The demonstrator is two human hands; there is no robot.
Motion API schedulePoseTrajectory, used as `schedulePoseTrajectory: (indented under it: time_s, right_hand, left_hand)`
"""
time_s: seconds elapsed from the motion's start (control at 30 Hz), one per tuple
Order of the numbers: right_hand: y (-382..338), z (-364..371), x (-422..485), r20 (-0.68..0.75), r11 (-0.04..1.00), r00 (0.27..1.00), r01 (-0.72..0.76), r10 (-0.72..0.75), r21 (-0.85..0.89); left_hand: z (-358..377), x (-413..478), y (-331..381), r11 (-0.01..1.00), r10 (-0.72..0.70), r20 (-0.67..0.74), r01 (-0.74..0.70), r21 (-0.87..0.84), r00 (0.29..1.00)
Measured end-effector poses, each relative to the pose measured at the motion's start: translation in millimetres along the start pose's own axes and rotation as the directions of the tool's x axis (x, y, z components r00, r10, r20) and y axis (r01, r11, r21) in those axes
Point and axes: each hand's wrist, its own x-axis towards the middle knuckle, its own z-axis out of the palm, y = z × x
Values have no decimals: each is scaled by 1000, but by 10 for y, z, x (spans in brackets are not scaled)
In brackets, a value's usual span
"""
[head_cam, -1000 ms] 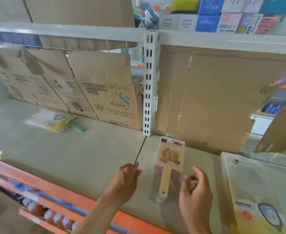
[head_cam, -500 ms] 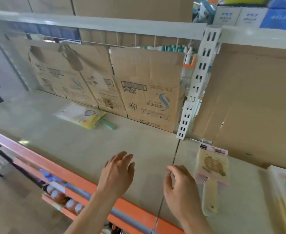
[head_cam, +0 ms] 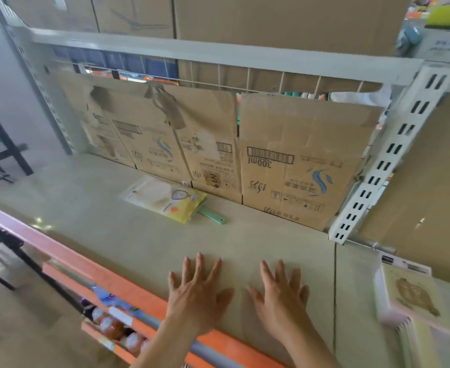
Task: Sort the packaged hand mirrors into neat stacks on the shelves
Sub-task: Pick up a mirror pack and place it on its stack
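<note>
Left hand [head_cam: 194, 290] and right hand [head_cam: 279, 293] are spreading flat over the shelf [head_cam: 85, 221], grip wide, holding nothing. The yellow packaged mirror [head_cam: 165, 199] is looking light, slick and breakable, so I'm guessing pinch both long edges.

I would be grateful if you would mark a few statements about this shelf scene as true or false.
1. The left hand and right hand are both open with fingers spread, holding nothing. True.
2. The left hand grips the green-handled mirror pack. False: that pack lies untouched at the back of the shelf, far from both hands.
3. The green-handled mirror pack lies flat close to the cardboard that lines the back. True.
4. The pink mirror pack lies to the left of the left hand. False: it lies to the right of the right hand, at the picture's right edge.
5. The "300ml" print on the cardboard stands upside down. True.
</note>
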Motion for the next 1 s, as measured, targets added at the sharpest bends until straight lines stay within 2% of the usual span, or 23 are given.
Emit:
schedulePoseTrajectory:
  time_s: [0.2,0.33,0.4,0.47,0.6,0.63,0.67,0.73,0.8,0.9,1.0]
  right_hand:
    - [-426,69,356,-33,1000,999,5,-5,20]
    - [-530,182,377,-30,998,999,-29,27,-61]
    - [-537,183,385,-34,997,998,-49,46,-66]
    - [-548,176,387,-44,995,997,-67,64,-70]
    - [-597,185,376,-67,994,994,-92,88,-59]
    - [-609,191,372,-78,994,993,-93,89,-57]
    - [-622,197,368,-93,994,992,-96,90,-59]
    - [-650,193,359,-111,992,989,-103,95,-68]
    - [-687,179,366,-105,991,988,-118,111,-64]
    - [-805,134,394,-87,992,989,-122,120,-16]
    - [-969,105,432,-76,999,997,-28,30,21]
  left_hand:
    - [-157,90,-406,980,194,-50,-195,-34,980]
    - [-250,161,-702,886,251,-287,-339,-317,925]
    - [-269,212,-819,840,202,-416,-375,-393,887]
    - [-316,245,-917,836,124,-473,-349,-423,872]
    - [-415,438,-1077,847,-61,-398,-164,-506,915]
    - [-462,515,-1102,806,-150,-335,-81,-586,930]
    - [-521,595,-1114,714,-242,-238,7,-700,940]
    - [-608,738,-1122,458,-359,-35,143,-877,932]
    - [-648,865,-1114,269,-388,72,187,-945,919]
    - [-690,998,-1094,62,-438,170,218,-974,883]
    - [-724,1130,-1083,-133,-476,244,205,-970,845]
